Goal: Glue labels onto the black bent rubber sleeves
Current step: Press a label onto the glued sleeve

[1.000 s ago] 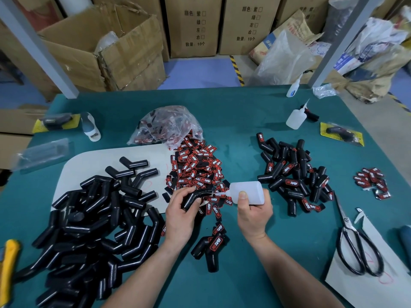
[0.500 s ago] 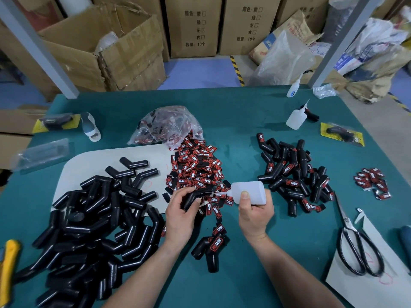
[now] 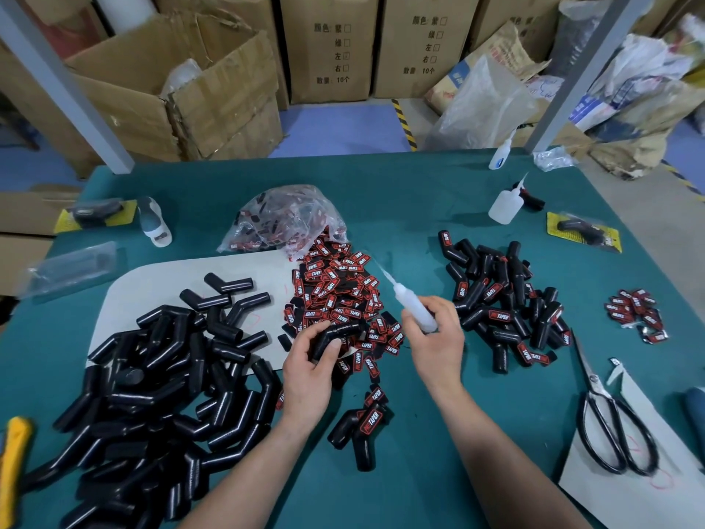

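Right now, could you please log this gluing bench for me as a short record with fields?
left hand: grips a black bent sleeve, no label visible on it
right hand: holds the glue bottle, nozzle tilted up, apart from the sleeve
loose labels: pile just beyond both hands, beside a clear bag
unlabelled sleeves: large pile at left, partly on a white sheet
labelled sleeves: pile at right
scissors: on paper, far right

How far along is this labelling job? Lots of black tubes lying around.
Done: a pile of labelled sleeves on the right, plus a labelled pair near the front. In hand: the left hand grips a bare sleeve, the right hand holds the glue bottle. Remaining: the bigger unlabelled pile and a heap of loose labels.
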Action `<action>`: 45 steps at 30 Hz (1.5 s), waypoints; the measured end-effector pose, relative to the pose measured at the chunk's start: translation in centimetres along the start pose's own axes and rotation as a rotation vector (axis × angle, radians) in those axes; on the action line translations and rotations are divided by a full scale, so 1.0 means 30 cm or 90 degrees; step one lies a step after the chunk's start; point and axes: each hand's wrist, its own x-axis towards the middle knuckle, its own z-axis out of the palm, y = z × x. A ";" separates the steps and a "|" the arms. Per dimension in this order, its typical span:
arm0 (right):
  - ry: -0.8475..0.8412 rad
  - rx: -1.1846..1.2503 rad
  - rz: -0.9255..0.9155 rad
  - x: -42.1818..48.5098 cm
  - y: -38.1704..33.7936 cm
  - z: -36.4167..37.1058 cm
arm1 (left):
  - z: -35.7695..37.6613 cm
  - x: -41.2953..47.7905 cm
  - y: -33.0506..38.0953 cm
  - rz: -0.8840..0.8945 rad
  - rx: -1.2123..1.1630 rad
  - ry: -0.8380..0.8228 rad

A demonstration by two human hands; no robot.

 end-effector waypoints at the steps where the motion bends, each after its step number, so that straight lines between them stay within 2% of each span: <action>1: -0.003 -0.029 -0.012 0.007 0.007 -0.005 | -0.001 0.001 -0.002 0.002 -0.001 0.000; 3: -0.018 -0.074 -0.004 0.015 0.016 -0.012 | -0.003 0.003 -0.008 0.013 -0.001 0.002; 6: -0.060 -0.089 0.084 0.020 0.023 -0.006 | -0.005 -0.006 -0.013 0.078 0.002 0.016; 12: -0.114 -0.117 0.142 0.028 0.040 0.004 | 0.002 -0.031 -0.033 0.320 0.019 0.045; 14: -0.047 -0.083 0.074 0.025 0.012 -0.001 | 0.002 -0.034 -0.035 0.361 0.015 0.044; 15: 0.026 -0.071 -0.029 0.020 -0.002 -0.007 | 0.001 -0.035 -0.034 0.370 0.014 0.043; 16: 0.092 -0.063 -0.156 0.011 -0.014 -0.014 | 0.001 -0.035 -0.032 0.372 0.015 0.042; 17: 0.112 -0.054 -0.283 -0.004 -0.022 -0.020 | 0.001 -0.035 -0.031 0.368 0.016 0.041; 18: 0.076 -0.065 -0.382 -0.022 -0.025 -0.019 | 0.003 -0.033 -0.031 0.358 0.018 0.040; 19: 0.003 -0.098 -0.431 -0.044 -0.030 -0.015 | 0.003 -0.032 -0.032 0.345 0.020 0.042; 22: -0.241 -0.213 -0.379 -0.068 -0.038 0.013 | 0.006 -0.028 -0.032 0.318 0.018 0.049; 26: -0.380 -0.315 -0.263 -0.038 -0.032 0.020 | 0.006 -0.026 -0.029 0.293 -0.002 0.050; 31: -0.400 -0.328 -0.268 -0.041 -0.030 0.020 | 0.007 -0.025 -0.029 0.283 0.003 0.052; 37: -0.384 -0.306 -0.328 -0.053 -0.033 0.023 | 0.007 -0.024 -0.032 0.276 0.006 0.056; 45: -0.353 -0.274 -0.331 -0.061 -0.042 0.023 | 0.007 -0.022 -0.036 0.269 0.017 0.062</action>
